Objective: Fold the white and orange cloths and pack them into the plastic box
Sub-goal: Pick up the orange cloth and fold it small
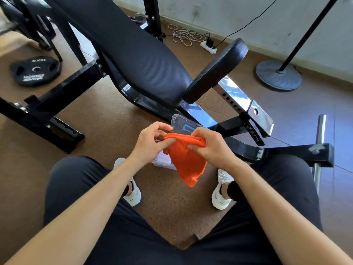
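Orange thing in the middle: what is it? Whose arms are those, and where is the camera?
There is no machine here, just a person. The camera sits on the person's head and looks down, so you see their own arms, legs and white shoes. The left hand and the right hand both pinch the top edge of an orange cloth, which hangs down between them. Just behind the hands, a clear plastic box sits on the brown floor. The hands hide what is inside it. Further back are a black bench and a round weight plate lying on the floor.
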`<state>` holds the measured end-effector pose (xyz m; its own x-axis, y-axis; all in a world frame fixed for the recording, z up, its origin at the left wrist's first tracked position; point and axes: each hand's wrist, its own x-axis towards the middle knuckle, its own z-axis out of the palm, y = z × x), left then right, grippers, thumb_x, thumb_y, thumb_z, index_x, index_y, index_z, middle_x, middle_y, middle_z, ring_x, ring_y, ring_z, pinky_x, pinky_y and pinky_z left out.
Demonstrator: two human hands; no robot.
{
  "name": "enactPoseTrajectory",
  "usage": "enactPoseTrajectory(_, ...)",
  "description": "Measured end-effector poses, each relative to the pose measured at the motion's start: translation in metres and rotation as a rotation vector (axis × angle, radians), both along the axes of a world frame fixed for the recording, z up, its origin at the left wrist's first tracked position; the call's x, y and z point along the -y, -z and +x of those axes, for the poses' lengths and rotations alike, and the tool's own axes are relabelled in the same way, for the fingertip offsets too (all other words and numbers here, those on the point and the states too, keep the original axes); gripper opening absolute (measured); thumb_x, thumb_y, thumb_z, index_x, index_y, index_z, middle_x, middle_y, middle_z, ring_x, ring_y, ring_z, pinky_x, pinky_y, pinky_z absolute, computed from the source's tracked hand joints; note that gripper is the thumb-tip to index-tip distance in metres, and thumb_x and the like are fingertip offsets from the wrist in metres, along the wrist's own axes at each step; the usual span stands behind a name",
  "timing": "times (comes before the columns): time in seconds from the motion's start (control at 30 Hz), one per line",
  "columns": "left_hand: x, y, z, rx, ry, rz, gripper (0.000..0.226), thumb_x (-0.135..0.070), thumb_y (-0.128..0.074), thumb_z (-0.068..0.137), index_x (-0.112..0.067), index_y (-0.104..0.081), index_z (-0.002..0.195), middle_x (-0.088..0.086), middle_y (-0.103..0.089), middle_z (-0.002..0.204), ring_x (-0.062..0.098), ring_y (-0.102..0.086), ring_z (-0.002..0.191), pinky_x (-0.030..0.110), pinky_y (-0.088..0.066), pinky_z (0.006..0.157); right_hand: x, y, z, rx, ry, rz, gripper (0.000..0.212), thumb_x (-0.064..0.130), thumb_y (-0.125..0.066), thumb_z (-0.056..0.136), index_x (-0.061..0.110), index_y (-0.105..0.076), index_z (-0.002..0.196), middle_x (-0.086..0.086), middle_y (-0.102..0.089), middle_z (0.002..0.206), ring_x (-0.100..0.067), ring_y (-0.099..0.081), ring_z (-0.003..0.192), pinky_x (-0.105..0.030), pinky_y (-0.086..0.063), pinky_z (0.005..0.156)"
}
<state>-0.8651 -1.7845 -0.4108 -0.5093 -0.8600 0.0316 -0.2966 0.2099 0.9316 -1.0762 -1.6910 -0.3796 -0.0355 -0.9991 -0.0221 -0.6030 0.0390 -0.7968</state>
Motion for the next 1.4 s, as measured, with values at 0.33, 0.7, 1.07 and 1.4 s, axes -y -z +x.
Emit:
enactPoseTrajectory(0.33,-0.012,0.024,-0.028,-0.081,0.204,0.270,0.069,-0.036,-0.095,0.059,-0.024,-0.063,0.118,0.005,-0.074,0.110,0.025,-0.069,0.110,0.044,-0.053,0.101,-0.018,-0.043,-0.021,0.382,0.116,-0.170,0.034,-0.004,-0.063,0.094,0.016,-0.068,0.122,0.009,-0.074,0.093,-0.006,-0.069,0.085,-0.025,-0.056,0.070)
enactPoseTrajectory(0.7,-0.028,0.049,-0.064,0.078,0.373,0.233,0.032,-0.051,-0.067,0.080,-0.024,-0.066,0.096,-0.017,-0.066,0.082,0.007,-0.062,0.080,0.027,-0.051,0.075,-0.048,-0.042,-0.083,0.374,0.474,-0.219,0.027,0.000,-0.059,0.098,0.014,-0.076,0.114,0.007,-0.072,0.115,0.001,-0.065,0.107,-0.020,-0.052,0.088)
enactPoseTrajectory(1.07,-0.035,0.024,-0.077,0.014,0.267,0.124,0.027,-0.052,-0.068,0.080,-0.029,-0.063,0.092,-0.023,-0.065,0.075,-0.005,-0.056,0.069,0.014,-0.044,0.069,-0.054,-0.029,-0.112,0.514,0.708,-0.277,0.024,0.005,-0.070,0.091,0.019,-0.077,0.109,-0.001,-0.073,0.113,-0.012,-0.067,0.104,-0.035,-0.057,0.093)
enactPoseTrajectory(1.4,-0.035,0.017,-0.062,0.239,0.537,0.296,0.017,-0.022,-0.083,0.077,-0.027,-0.066,0.078,-0.028,-0.068,0.068,-0.006,-0.065,0.067,0.012,-0.047,0.062,-0.060,-0.022,-0.138,0.609,0.795,-0.281,0.024,0.000,-0.067,0.092,0.018,-0.077,0.104,-0.013,-0.071,0.110,-0.016,-0.065,0.086,-0.024,-0.057,0.071)
